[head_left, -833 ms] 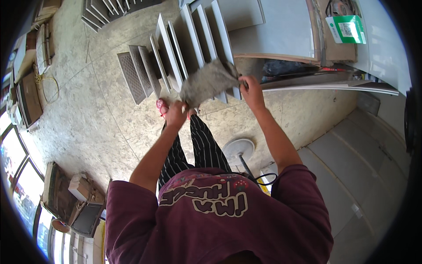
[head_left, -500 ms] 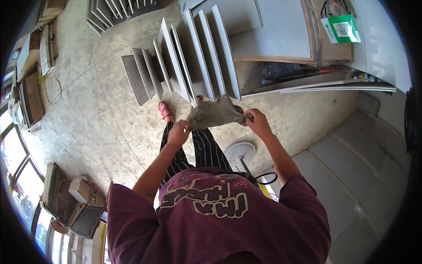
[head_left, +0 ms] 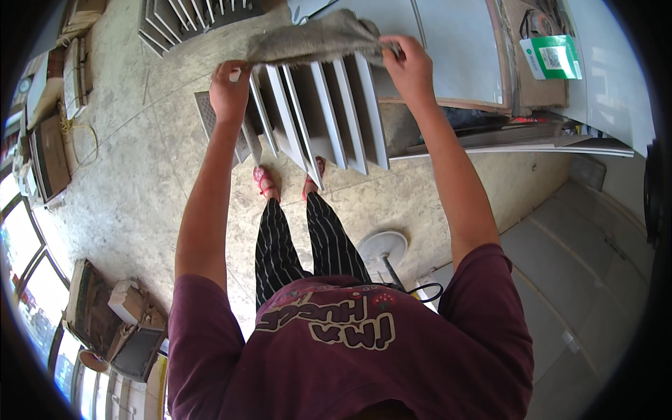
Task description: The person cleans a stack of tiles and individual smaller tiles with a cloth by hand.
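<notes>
A grey-brown cloth (head_left: 315,40) is stretched sideways between my two hands, its worn lower edge hanging over the upright panels. My left hand (head_left: 229,91) pinches one end of it, fingers closed. The other end is gripped by my right hand (head_left: 409,68), also closed. Below the cloth stands a row of thin, flat panels (head_left: 320,119), on edge and spaced apart like tiles in a rack. The cloth hides the panels' far ends. Whether it touches them I cannot tell.
Another rack of upright panels (head_left: 183,19) stands at the far left. Large flat sheets (head_left: 455,52) lie at the right, with a green-and-white card (head_left: 551,57) on them. A round metal stool or stand base (head_left: 382,246) is by my legs. Boxes (head_left: 50,157) line the left side.
Both hands have moved forward, away from my body, carrying the cloth from in front of my legs to above the panels. It is now spread wider.
</notes>
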Demonstrator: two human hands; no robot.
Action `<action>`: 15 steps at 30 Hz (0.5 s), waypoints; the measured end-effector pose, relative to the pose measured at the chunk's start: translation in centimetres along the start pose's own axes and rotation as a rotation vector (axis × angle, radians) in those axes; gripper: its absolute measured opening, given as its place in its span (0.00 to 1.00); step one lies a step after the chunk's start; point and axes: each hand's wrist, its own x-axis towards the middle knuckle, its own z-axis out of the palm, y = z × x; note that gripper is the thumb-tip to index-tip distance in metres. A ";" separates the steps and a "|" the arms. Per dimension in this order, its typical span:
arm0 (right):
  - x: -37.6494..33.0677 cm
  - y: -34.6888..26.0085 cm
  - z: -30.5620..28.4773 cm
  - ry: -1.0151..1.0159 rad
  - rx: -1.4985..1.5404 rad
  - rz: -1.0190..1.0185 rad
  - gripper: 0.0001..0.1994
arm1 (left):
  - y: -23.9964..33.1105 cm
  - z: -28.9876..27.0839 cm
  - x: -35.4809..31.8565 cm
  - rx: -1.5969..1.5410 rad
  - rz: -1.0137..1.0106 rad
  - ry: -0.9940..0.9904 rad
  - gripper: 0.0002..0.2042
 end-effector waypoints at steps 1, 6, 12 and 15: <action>1.4 1.0 1.1 0.028 -0.040 -0.037 0.09 | -0.1 0.9 0.9 0.051 0.008 0.015 0.08; 2.5 7.2 5.5 -0.007 -0.343 -0.039 0.08 | -2.8 6.5 0.6 0.206 -0.203 -0.202 0.09; -2.7 10.1 4.9 -0.050 -0.227 -0.108 0.08 | -3.7 8.0 -6.8 0.173 -0.122 -0.278 0.06; -7.3 9.9 2.7 -0.152 -0.138 0.051 0.09 | -3.3 6.6 -11.2 0.150 -0.104 -0.350 0.06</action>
